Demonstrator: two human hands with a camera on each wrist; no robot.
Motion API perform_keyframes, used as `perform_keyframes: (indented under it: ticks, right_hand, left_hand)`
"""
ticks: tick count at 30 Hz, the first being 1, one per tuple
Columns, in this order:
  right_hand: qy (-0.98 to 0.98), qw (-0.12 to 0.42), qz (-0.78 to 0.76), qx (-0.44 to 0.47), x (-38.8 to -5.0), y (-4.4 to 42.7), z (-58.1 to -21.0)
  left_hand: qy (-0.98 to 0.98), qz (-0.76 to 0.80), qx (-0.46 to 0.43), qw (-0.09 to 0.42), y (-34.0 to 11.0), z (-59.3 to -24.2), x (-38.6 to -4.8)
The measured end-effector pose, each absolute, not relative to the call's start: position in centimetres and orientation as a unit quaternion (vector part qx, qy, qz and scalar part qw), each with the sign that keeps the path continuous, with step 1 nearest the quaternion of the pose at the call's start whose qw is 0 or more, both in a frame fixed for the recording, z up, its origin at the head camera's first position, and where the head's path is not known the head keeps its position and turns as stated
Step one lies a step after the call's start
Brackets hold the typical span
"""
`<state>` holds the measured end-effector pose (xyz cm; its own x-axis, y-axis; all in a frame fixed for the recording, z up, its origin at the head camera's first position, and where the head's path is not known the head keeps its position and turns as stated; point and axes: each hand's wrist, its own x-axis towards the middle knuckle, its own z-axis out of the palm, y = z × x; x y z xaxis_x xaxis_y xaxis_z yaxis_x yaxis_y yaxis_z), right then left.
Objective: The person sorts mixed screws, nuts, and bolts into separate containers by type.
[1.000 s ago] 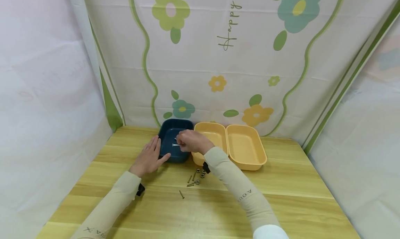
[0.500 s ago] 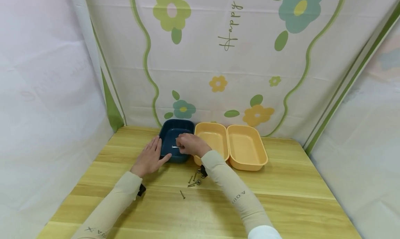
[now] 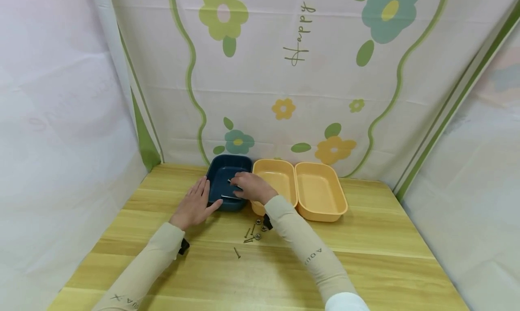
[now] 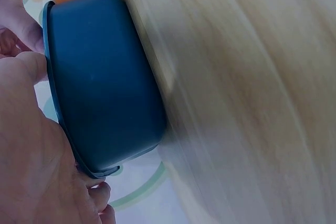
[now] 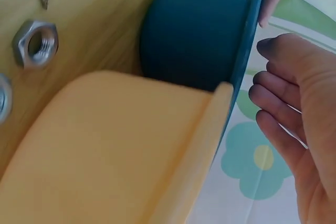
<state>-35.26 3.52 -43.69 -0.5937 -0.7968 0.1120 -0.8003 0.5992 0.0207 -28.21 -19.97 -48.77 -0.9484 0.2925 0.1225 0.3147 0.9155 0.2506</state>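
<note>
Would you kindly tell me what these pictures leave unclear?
Head view: part of the blue tray, hidden by the right hand.
Left wrist view: the tray's inside, hidden by its outer wall.
Right wrist view: part of one nut, cut off by the left edge.

A dark blue, round-cornered tray [image 3: 223, 170] is set upright on the wooden table [image 3: 292, 266]; within it, slim metal screws [image 3: 229, 197] are seen, partly hidden.

A wood-grain surface [image 3: 365, 266] carries, along its far edge, a dark blue tray [image 3: 219, 173] and two yellow trays [image 3: 319, 191] to its right, side by side; in front lie a loose cluster of nuts [image 3: 257, 237] and screws [image 3: 253, 229] and, nearer the viewer, a lone screw [image 3: 237, 252]
</note>
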Motion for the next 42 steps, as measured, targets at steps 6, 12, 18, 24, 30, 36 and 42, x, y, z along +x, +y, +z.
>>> perform_keyframes:
  ticks: [6, 12, 18, 24, 30, 36, 42]
  right_hand:
    - [-0.891, 0.072, 0.023, 0.448, -34.7, 5.2, -42.7]
    - [-0.873, 0.099, 0.039, 0.476, -33.4, 6.9, -41.4]
    - [-0.859, 0.109, 0.035, 0.500, -32.2, 8.4, -40.8]
    - [-0.852, 0.110, 0.035, 0.510, -31.0, 10.2, -40.5]
    - [-0.853, 0.089, 0.044, 0.512, -29.7, 12.2, -40.4]
    - [-0.859, 0.067, 0.041, 0.505, -28.3, 14.0, -40.1]
    - [-0.869, 0.034, 0.048, 0.492, -27.0, 15.3, -40.3]
  left_hand:
    - [-0.978, -0.135, -0.156, 0.040, -20.1, -49.0, -28.4]
    - [-0.978, -0.136, -0.151, 0.036, -20.3, -48.9, -28.4]
    - [-0.978, -0.138, -0.156, 0.028, -20.3, -48.6, -28.3]
    - [-0.977, -0.143, -0.157, 0.020, -20.2, -48.6, -28.3]
    - [-0.976, -0.146, -0.162, 0.017, -20.0, -48.7, -28.3]
    - [-0.975, -0.140, -0.170, 0.024, -19.9, -48.0, -28.3]
    - [-0.973, -0.131, -0.188, 0.021, -18.9, -47.0, -28.5]
